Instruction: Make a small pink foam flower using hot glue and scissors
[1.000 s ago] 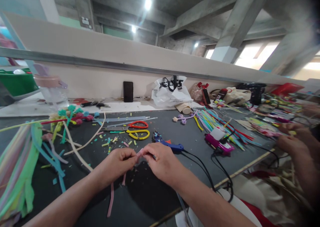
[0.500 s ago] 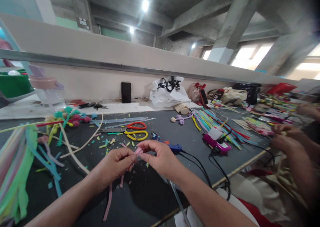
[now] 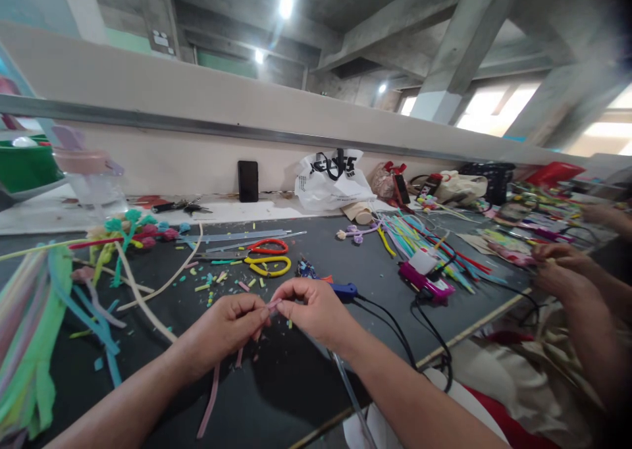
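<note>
Fingers with pink strip between them

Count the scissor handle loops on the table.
2: a red loop and, nearer the camera, a yellow loop, both beyond the left hand and right hand, which pinch a pink strip. Clutter at right may hide others.

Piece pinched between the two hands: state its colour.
Pale pink. The piece shows best in the head view, though it is partly covered.
</note>
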`<state>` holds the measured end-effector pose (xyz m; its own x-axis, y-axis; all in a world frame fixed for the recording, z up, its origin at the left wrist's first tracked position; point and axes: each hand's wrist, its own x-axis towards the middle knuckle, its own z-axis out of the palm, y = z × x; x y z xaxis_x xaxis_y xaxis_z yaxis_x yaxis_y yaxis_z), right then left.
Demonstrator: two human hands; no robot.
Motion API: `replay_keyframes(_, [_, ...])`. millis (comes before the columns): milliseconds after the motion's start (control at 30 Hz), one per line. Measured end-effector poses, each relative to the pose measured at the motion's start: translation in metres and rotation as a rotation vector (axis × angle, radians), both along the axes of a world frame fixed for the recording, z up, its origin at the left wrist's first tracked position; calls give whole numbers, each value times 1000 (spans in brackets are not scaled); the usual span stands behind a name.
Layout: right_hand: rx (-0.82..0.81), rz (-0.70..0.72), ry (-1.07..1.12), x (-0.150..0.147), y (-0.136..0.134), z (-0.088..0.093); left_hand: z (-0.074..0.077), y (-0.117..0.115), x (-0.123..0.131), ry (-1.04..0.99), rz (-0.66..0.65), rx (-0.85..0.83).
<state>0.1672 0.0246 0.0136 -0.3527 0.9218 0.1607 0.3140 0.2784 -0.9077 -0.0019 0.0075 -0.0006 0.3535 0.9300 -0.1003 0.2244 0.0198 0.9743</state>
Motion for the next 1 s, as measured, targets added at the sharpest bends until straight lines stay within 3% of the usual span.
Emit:
replay_keyframes(133, [-104, 58, 53, 2, 3, 0, -4, 1, 0, -49, 6, -72])
replay_keyframes(433, [-215, 296, 322, 13, 3, 8, -4, 2, -4, -432, -91, -359])
replay_keyframes(567, [-224, 208, 354, 8, -3, 12, 2, 1, 1, -431, -135, -395])
replay_keyframes(733, [-312, 85, 381, 8, -3, 11, 19, 3, 2, -236, -198, -328])
replay_keyframes(867, [-372, 16, 399, 9, 1, 6, 28, 10, -5, -363, -74, -343])
replay_keyframes(1000, [-403, -3, 402, 8, 3, 3, 19, 8, -1, -291, -9, -282])
